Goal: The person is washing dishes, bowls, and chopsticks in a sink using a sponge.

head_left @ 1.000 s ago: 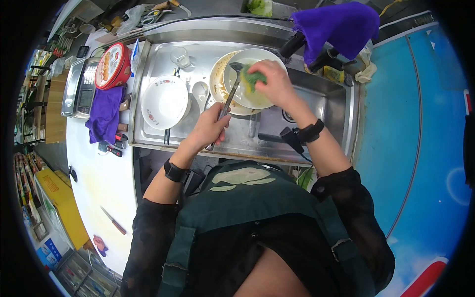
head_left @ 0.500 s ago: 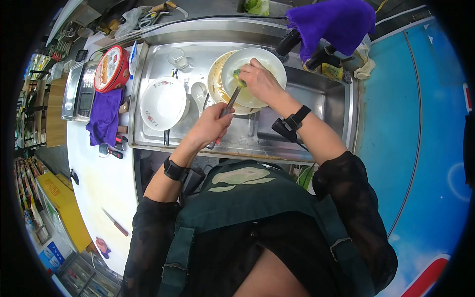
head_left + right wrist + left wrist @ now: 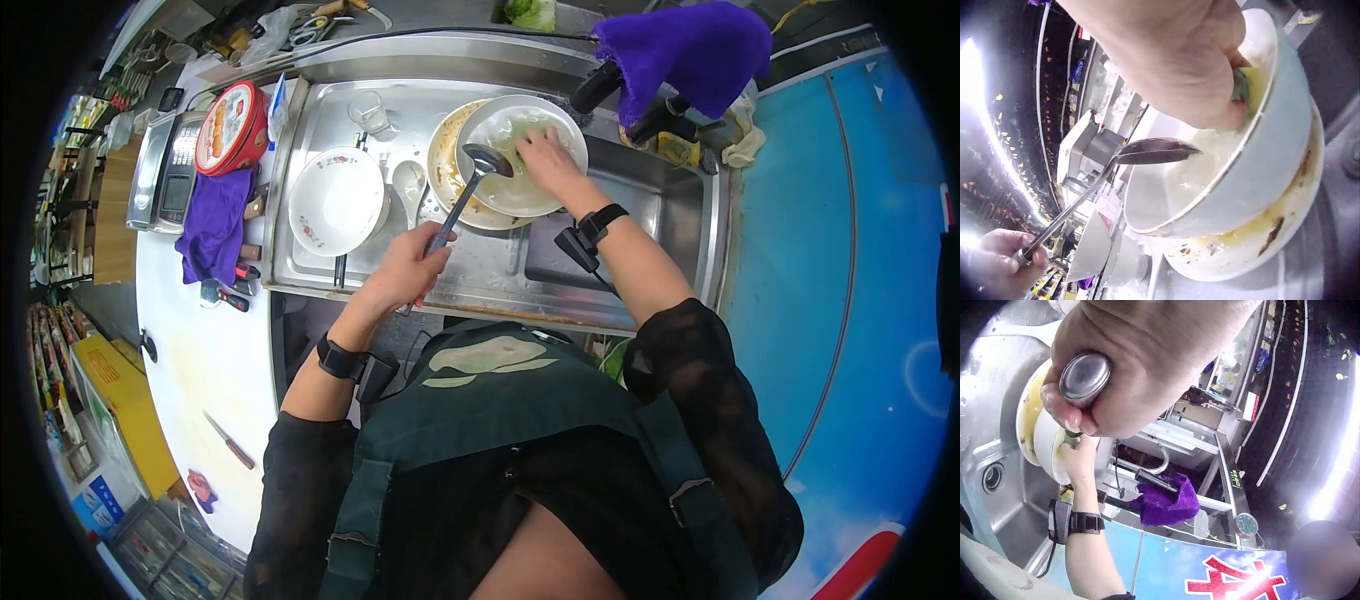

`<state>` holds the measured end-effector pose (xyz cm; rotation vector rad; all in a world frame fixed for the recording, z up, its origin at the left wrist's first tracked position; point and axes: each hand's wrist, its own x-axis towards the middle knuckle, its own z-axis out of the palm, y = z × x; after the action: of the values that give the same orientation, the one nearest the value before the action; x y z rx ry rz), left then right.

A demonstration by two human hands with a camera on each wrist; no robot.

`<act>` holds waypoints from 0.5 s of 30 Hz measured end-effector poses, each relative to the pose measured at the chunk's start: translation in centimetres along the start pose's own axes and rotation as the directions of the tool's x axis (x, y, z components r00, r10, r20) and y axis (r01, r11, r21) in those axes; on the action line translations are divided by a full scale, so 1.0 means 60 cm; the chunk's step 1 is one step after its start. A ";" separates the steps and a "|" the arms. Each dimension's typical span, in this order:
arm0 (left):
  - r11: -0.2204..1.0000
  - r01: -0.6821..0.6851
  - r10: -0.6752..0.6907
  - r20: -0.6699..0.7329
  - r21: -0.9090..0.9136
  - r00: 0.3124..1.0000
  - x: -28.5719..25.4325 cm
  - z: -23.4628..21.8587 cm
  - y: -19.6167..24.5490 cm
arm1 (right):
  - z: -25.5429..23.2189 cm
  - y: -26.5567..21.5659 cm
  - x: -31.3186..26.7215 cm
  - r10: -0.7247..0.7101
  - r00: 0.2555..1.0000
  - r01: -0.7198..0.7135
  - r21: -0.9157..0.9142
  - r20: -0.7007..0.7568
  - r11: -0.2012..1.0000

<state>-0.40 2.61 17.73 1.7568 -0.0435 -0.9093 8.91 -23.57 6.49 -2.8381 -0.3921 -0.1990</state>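
My left hand (image 3: 408, 268) grips the handle of a metal ladle (image 3: 487, 160), its bowl over the near left rim of a large white bowl (image 3: 500, 195). In the right wrist view the ladle head (image 3: 1157, 152) hangs above cloudy liquid. Inside that bowl, my right hand (image 3: 552, 167) holds a green and yellow sponge (image 3: 1246, 87), mostly covered by the fingers. Beneath the bowl lies a plate with brown and yellow residue (image 3: 442, 150). The handle end (image 3: 1085, 376) pokes out of my left fist in the left wrist view.
Left of the stacked dishes are a white spoon (image 3: 409, 187), a flowered bowl (image 3: 335, 203) over dark chopsticks, and a glass (image 3: 368, 112). The sink basin (image 3: 640, 215) lies right. A purple cloth (image 3: 685, 60) hangs at the back right; a knife (image 3: 230, 441) lies on the white counter.
The ladle head has come away from the sponge, and my left hand has moved slightly left and down. My right hand has shifted right, deeper into the bowl.
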 end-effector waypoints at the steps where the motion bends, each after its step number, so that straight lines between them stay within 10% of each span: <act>1: 1.000 -0.001 0.001 -0.001 -0.002 1.000 0.000 0.000 -0.001 | 0.008 0.004 -0.002 0.014 0.999 -0.014 0.010 0.036 1.000; 4: 0.998 -0.010 0.011 -0.010 0.058 1.000 0.001 -0.003 0.000 | -0.033 0.020 0.018 0.193 0.929 -0.306 0.359 0.317 0.882; 8: 0.995 -0.009 0.012 -0.025 0.098 1.000 0.005 0.004 0.006 | -0.122 -0.029 0.021 0.249 0.922 -0.374 0.518 0.296 0.769; 10: 0.993 -0.011 0.015 -0.030 0.122 0.999 0.010 0.006 0.008 | -0.140 -0.064 0.007 -0.025 0.997 -0.011 0.473 0.069 0.881; 15: 0.998 -0.043 0.043 0.007 0.047 0.999 0.028 0.010 0.010 | -0.129 -0.156 -0.034 -0.200 0.980 0.195 0.227 0.001 0.954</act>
<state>0.68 1.16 17.23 1.7901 -0.1062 -0.8885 3.57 -17.55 15.80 -2.5788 -0.6610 -0.1489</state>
